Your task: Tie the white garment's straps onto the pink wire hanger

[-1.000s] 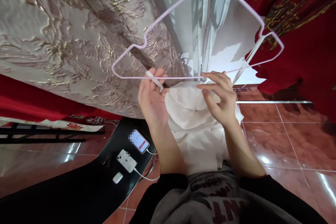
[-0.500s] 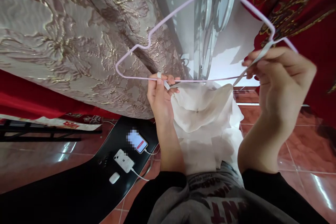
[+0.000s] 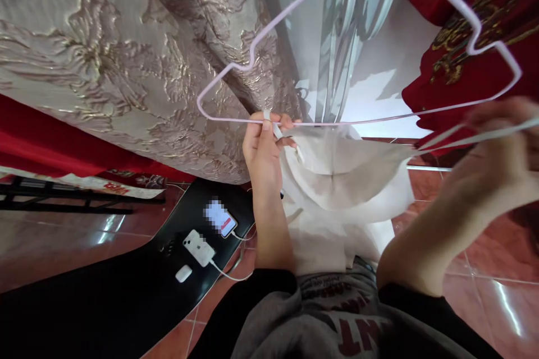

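A pale lilac wire hanger [image 3: 252, 61] hangs in front of me with a white garment [image 3: 337, 179] slung below its bottom bar. My left hand [image 3: 263, 148] is closed round the bar and one white strap near the hanger's left end. My right hand [image 3: 501, 151], smeared by motion, sits below the hanger's right shoulder and pinches the other white strap [image 3: 471, 137], which is stretched taut to the right. The garment's neckline is spread between the two hands.
A beige and gold brocade curtain [image 3: 105, 50] fills the left. Red embroidered cloth [image 3: 471, 67] hangs at right. Two phones [image 3: 197, 247] on cables and a small white case [image 3: 183, 274] lie on a black surface [image 3: 105, 303] over glossy red floor tiles [image 3: 484, 258].
My right hand left the hanger's bottom bar, took the right strap and pulled it out to the right, stretching the garment. The left hand kept its grip.
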The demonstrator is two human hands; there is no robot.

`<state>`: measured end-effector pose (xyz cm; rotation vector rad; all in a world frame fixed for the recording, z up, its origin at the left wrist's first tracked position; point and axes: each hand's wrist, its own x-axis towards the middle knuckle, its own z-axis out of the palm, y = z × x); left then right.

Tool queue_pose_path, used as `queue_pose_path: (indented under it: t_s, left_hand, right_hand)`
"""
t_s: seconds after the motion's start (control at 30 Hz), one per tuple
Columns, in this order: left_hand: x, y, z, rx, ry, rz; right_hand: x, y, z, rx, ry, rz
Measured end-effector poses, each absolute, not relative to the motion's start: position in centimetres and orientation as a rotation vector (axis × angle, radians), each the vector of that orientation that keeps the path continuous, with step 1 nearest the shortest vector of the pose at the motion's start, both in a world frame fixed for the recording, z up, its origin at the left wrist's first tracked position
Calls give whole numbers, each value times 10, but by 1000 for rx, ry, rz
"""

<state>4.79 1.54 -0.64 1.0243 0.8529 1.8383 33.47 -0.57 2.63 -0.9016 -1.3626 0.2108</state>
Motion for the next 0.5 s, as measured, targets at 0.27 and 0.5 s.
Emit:
queue_pose_path:
  t_s: [0.27, 0.5]
  left_hand:
    - [39, 14, -17, 992, 1020, 1945]
    - [-17, 23, -9, 999, 1200, 2652]
  right_hand:
    - [241, 32, 8, -1044, -1675, 182]
    - [244, 23, -2, -1023, -1589, 123]
